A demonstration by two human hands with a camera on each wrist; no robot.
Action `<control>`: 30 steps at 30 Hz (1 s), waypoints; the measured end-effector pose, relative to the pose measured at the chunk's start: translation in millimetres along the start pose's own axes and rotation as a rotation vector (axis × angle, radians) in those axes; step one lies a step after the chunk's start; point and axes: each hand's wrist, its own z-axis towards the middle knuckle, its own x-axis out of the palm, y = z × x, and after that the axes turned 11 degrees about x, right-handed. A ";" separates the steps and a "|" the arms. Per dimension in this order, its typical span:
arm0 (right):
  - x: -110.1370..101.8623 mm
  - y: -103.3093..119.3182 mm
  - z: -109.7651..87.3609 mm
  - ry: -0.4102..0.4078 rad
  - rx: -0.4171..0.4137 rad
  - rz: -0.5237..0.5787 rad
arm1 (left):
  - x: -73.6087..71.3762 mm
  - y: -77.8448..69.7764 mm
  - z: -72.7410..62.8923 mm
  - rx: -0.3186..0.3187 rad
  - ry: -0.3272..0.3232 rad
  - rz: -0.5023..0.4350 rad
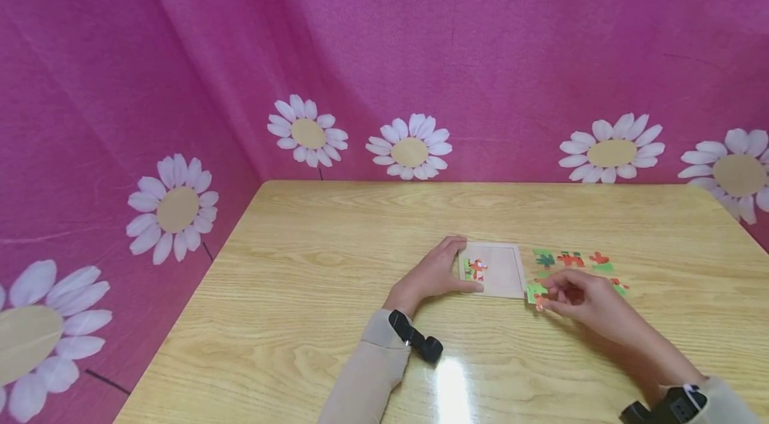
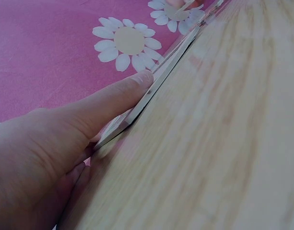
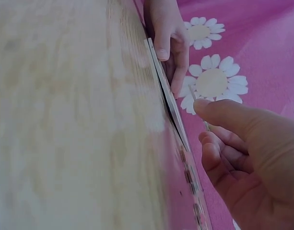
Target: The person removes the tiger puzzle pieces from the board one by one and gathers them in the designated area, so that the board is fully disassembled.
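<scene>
A shallow square puzzle tray (image 1: 503,270) lies on the table, with a joined patch of orange, green and white puzzle pieces (image 1: 476,269) at its left side. My left hand (image 1: 434,272) grips the tray's left end, thumb along the near edge and fingers at the far corner. In the left wrist view the thumb (image 2: 123,93) presses on the tray's rim. My right hand (image 1: 579,297) pinches a green and orange puzzle piece (image 1: 535,292) between thumb and fingers, just off the tray's right near corner. Edge-on in the right wrist view, that piece is a thin sliver.
Several loose puzzle pieces (image 1: 569,259) lie to the right of the tray, some partly hidden behind my right hand. The wood-grain table (image 1: 288,290) ends at a pink curtain (image 1: 480,43) printed with white daisies, at the back and left.
</scene>
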 end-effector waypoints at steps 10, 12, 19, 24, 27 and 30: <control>-6.3 -6.7 -9.8 0.012 -0.018 0.008 | 1.2 0.9 0.2 0.008 -0.001 0.004; -7.1 -8.3 -12.1 0.007 -0.012 0.004 | 1.2 0.9 0.4 0.010 -0.001 0.008; -9.6 -16.7 -18.3 -0.038 -0.062 0.007 | 0.7 1.0 0.1 0.006 -0.003 0.006; -11.4 -18.8 -20.1 -0.029 -0.051 0.016 | 0.6 0.7 -0.2 0.003 -0.003 0.001; -12.4 -19.9 -20.5 -0.029 -0.042 -0.006 | 0.8 0.7 -0.2 0.001 -0.001 0.000; -13.1 -20.6 -21.0 -0.026 -0.034 -0.018 | 0.8 0.5 -0.1 -0.001 0.001 0.004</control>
